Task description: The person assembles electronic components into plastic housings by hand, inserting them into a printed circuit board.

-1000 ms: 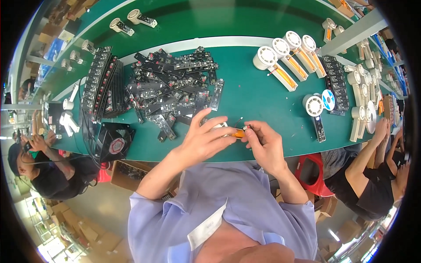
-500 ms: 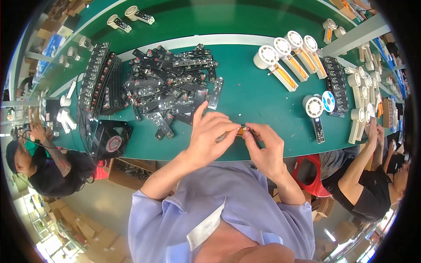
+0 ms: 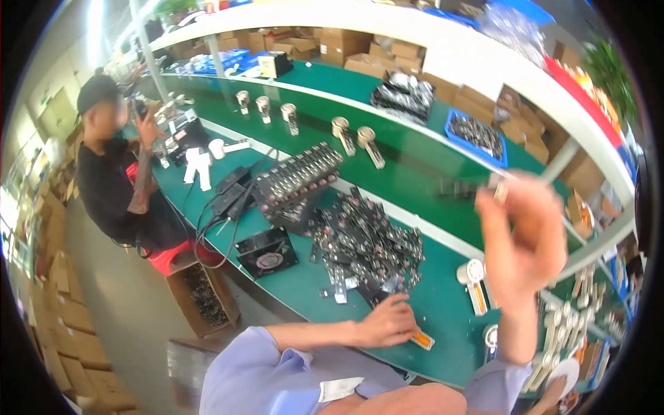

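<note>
My left hand (image 3: 389, 324) is closed over a cream fan handle (image 3: 423, 340) at the table's front edge. An orange strip shows inside its end; the rest is hidden under my fingers. Raised high at the right, my right hand (image 3: 523, 238) is blurred, with thumb and forefinger pinched together. Between them sits a blurred dark strip (image 3: 460, 187) with a pale end, too smeared to name surely. Beyond my left hand lies a heap of black circuit boards (image 3: 370, 238). A cream handheld fan (image 3: 474, 283) with an orange strip lies on the green table, below my raised hand.
A neat stack of boards (image 3: 297, 176) stands left of the heap, near a black square fan (image 3: 267, 254) and cables. Several fans (image 3: 340, 131) are on the green strip behind. A co-worker (image 3: 104, 173) sits at the left. An open carton (image 3: 200, 297) is on the floor.
The view has swung left and up. My hands, together before at a small orange and white piece, are now apart: the right is raised, the left low on the fan handle.
</note>
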`<state>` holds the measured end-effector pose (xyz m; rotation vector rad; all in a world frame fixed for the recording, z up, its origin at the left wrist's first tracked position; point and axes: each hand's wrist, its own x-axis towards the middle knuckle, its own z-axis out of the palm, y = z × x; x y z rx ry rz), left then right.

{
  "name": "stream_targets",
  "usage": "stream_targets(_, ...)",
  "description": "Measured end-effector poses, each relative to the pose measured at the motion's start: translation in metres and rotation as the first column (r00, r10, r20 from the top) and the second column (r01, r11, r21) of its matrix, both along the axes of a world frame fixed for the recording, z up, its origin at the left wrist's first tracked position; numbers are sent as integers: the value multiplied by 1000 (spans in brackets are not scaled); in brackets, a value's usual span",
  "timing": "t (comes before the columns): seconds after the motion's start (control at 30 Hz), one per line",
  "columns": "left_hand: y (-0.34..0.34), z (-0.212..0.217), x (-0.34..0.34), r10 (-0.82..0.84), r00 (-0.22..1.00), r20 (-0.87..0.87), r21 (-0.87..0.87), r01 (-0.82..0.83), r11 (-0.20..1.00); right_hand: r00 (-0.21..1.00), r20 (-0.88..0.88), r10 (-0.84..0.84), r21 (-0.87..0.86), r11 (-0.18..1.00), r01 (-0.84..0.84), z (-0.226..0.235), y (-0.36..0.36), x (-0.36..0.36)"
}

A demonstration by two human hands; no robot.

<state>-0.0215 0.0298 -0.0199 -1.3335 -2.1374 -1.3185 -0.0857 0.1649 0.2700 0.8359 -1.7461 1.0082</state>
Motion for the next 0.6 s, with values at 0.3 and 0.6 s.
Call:
stream_targets(0.3,15,-47,-12,-120,975,-188,105,142,984,852,-513,-104,56,987,154,193,-178,-266)
stream_targets(0.6,15,-60,3,-3,969,-249,177,49,983,923,-316,-219,601,707,373,194,-238,-393)
